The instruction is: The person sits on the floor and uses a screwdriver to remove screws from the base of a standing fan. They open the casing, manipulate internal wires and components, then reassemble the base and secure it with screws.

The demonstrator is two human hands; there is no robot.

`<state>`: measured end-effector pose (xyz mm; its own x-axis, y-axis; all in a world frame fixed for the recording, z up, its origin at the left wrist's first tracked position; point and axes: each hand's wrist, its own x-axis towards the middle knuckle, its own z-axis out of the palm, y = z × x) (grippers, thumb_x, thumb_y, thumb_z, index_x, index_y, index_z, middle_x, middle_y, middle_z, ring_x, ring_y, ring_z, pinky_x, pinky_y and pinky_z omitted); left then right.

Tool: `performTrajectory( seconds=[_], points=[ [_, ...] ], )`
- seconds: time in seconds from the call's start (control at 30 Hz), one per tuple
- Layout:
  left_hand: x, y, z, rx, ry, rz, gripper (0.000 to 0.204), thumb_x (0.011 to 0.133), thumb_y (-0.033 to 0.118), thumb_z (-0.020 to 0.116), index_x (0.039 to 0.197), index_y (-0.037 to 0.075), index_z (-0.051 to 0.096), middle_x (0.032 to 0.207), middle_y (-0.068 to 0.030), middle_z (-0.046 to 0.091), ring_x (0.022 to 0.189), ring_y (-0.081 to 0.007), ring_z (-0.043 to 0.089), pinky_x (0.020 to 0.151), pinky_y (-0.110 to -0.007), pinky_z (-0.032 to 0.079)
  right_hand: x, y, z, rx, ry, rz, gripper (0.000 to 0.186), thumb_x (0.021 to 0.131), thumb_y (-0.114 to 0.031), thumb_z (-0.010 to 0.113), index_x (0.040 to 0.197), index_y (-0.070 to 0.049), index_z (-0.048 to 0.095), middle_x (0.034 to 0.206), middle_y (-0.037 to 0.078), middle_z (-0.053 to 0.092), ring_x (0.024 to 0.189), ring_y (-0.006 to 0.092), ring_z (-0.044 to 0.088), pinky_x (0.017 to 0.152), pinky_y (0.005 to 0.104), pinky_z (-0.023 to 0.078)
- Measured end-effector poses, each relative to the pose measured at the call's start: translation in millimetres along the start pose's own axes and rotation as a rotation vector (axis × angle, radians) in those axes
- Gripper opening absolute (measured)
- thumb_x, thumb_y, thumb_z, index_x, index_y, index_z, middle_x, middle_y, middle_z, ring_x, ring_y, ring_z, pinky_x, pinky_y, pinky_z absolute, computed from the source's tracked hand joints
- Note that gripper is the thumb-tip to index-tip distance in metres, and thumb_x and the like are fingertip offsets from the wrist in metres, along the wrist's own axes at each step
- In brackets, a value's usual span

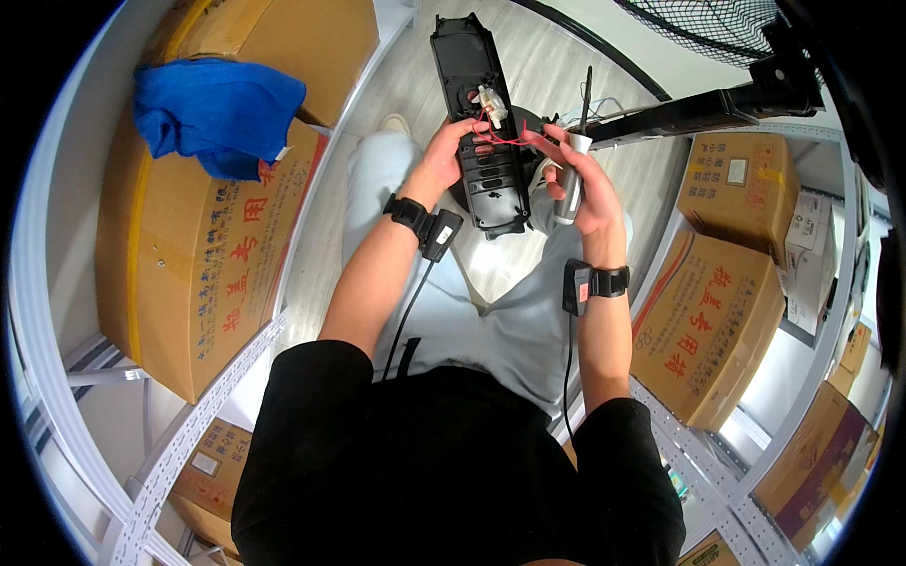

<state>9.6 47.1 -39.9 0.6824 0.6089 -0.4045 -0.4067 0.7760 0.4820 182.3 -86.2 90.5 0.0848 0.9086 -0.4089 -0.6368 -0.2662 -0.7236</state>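
Note:
A long black plastic housing point(496, 193) is held tilted over my lap, its ribbed inner side facing up. My left hand point(440, 162) grips its left edge, with the fingertips reaching over the inside. A small pale plastic part point(491, 104) sits in the housing's middle, with thin red wires point(508, 141) running from it towards my right hand. A screwdriver point(569, 195) with a grey handle and dark shaft points away from me, held in my right hand point(596, 191). The right thumb and index finger extend close to the wires; whether they touch them is unclear.
Cardboard boxes point(203, 255) fill the shelf at left, with a blue cloth point(219, 113) draped over them. More boxes point(708, 325) stand at right. A black stand arm point(679, 115) and wire-mesh fan guard point(708, 28) are at the far right. Cables run from both wrist devices.

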Motion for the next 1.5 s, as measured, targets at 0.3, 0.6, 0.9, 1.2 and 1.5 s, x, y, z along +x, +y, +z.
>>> performTrajectory(
  seconds=[0.3, 0.6, 0.9, 1.2, 1.5],
  points=[
    [-4.1, 1.7, 8.7, 0.05, -0.018, 0.13, 0.032, 0.085, -0.001, 0.062, 0.115, 0.007, 0.056, 0.093, -0.004, 0.067, 0.077, -0.0131, 0.064, 0.066, -0.028, 0.053, -25.0, -14.6, 26.8, -0.518, 0.149, 0.014, 0.035, 0.095, -0.011, 0.065, 0.13, -0.007, 0.061, 0.081, 0.006, 0.071, 0.059, 0.0076, 0.06, 0.05, 0.0206, 0.044],
    [-12.6, 4.5, 22.9, 0.105, 0.018, 0.128, 0.038, 0.084, -0.005, 0.062, 0.12, 0.006, 0.056, 0.102, -0.0058, 0.068, 0.087, -0.0151, 0.067, 0.072, -0.028, 0.053, -17.4, -30.9, 84.5, -0.731, 0.306, -0.262, 0.023, 0.091, -0.014, 0.07, 0.111, -0.005, 0.071, 0.072, 0.0, 0.066, 0.063, 0.0031, 0.059, 0.058, 0.0192, 0.047],
    [-11.7, 1.0, 17.5, 0.158, -0.056, 0.135, 0.048, 0.085, -0.003, 0.063, 0.131, 0.009, 0.051, 0.097, -0.003, 0.066, 0.081, -0.0125, 0.064, 0.072, -0.028, 0.052, 70.9, -9.0, 47.5, -1.481, 0.321, -0.057, 0.049, 0.086, -0.049, 0.068, 0.094, 0.0, 0.073, 0.072, 0.018, 0.07, 0.068, 0.0305, 0.072, 0.068, 0.039, 0.056],
    [-13.5, 7.6, 18.8, 0.246, -0.075, 0.144, 0.07, 0.077, -0.009, 0.062, 0.142, 0.009, 0.044, 0.11, -0.005, 0.063, 0.097, -0.0157, 0.063, 0.084, -0.032, 0.052, 79.3, -1.1, 48.2, -1.28, 0.381, -0.065, 0.048, 0.083, -0.052, 0.074, 0.094, -0.005, 0.073, 0.065, 0.005, 0.069, 0.055, 0.014, 0.067, 0.055, 0.0272, 0.053],
    [-17.8, 10.2, 20.9, 0.164, -0.066, 0.14, 0.05, 0.082, -0.005, 0.065, 0.129, 0.007, 0.05, 0.101, -0.0039, 0.064, 0.086, -0.0137, 0.064, 0.074, -0.029, 0.054, 52.5, -13.1, 59.4, -1.138, 0.27, -0.257, 0.048, 0.077, -0.032, 0.084, 0.115, -0.005, 0.071, 0.072, 0.003, 0.069, 0.06, 0.008, 0.064, 0.056, 0.0255, 0.052]
  ],
)
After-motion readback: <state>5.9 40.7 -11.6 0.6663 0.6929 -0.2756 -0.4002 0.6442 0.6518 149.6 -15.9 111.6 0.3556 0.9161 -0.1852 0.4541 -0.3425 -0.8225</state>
